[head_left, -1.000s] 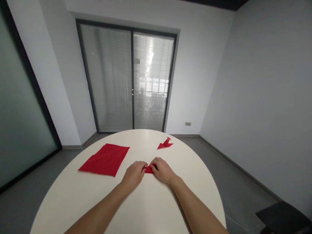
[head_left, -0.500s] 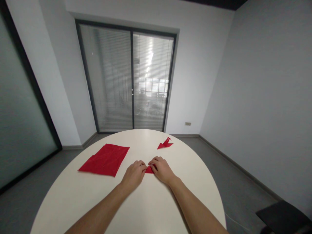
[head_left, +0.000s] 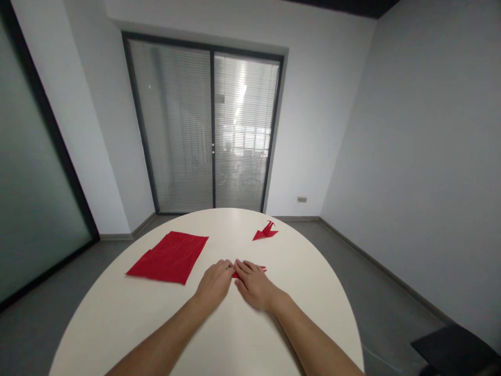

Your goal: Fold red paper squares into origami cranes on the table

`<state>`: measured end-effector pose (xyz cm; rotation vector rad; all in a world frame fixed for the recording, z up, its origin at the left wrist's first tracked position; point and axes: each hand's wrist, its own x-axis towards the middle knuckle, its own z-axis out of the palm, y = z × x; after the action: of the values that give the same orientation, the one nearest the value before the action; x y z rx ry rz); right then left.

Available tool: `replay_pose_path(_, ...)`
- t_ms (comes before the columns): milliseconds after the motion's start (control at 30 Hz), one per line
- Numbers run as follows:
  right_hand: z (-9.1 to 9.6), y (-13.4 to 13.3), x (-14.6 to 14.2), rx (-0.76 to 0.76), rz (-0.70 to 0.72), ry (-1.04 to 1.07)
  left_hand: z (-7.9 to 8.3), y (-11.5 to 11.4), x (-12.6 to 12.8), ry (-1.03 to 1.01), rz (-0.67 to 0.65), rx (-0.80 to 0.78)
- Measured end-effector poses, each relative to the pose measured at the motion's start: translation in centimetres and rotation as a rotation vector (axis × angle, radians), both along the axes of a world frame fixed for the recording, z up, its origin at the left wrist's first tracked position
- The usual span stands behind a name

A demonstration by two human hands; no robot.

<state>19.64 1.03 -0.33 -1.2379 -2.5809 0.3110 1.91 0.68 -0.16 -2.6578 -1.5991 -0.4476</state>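
Note:
A small folded piece of red paper (head_left: 235, 275) lies on the round table in front of me, mostly hidden under my hands. At its left end my left hand (head_left: 214, 280) is closed, its fingertips and thumb pinching the edge. My right hand (head_left: 255, 285) lies flat across the paper with its fingers stretched out, pressing from above. Narrow red points stick out past the right hand's fingers. Beyond the hands stands a folded red paper crane (head_left: 266, 231).
Red paper sheets (head_left: 168, 257) lie in a loose stack on the left of the white round table (head_left: 219, 344). A black chair (head_left: 457, 347) is at the lower right. Glass doors with blinds (head_left: 211, 130) stand behind the table.
My right hand has gone from curled fingers at the paper to lying flat over it, fingertips further left. Red points now show beyond it. The left hand stays about where it was.

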Motion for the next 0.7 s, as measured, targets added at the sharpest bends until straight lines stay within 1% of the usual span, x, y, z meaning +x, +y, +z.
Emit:
replay_pose_path(133, 0.0, -0.1, 0.1, -0.166, -0.03, -0.042, -0.1, -0.1, -0.1, -0.011, -0.014, -0.024)
replay_pose_path(233, 0.3, -0.1, 0.3, -0.223, -0.092, -0.051, 0.5, -0.5, 0.2, 0.032, -0.003, -0.001)
replay_pose_path(333, 0.5, 0.1, 0.9, -0.26, -0.138, -0.082, 1.3, -0.9, 0.7, 0.096, -0.027, 0.027)
replay_pose_path(467, 0.1, 0.7, 2.2, -0.269, -0.19, -0.104, 1.7, -1.3, 0.9, 0.094, -0.05, 0.039)
replay_pose_path(600, -0.1, 1.3, 3.1, -0.213, -0.241, -0.107, 1.1, -1.2, 0.8, 0.053, -0.049, 0.044)
replay_pose_path(700, 0.2, 1.6, 3.5, -0.153, -0.228, -0.097, 0.7, -0.8, 0.6, 0.033, -0.044, 0.056)
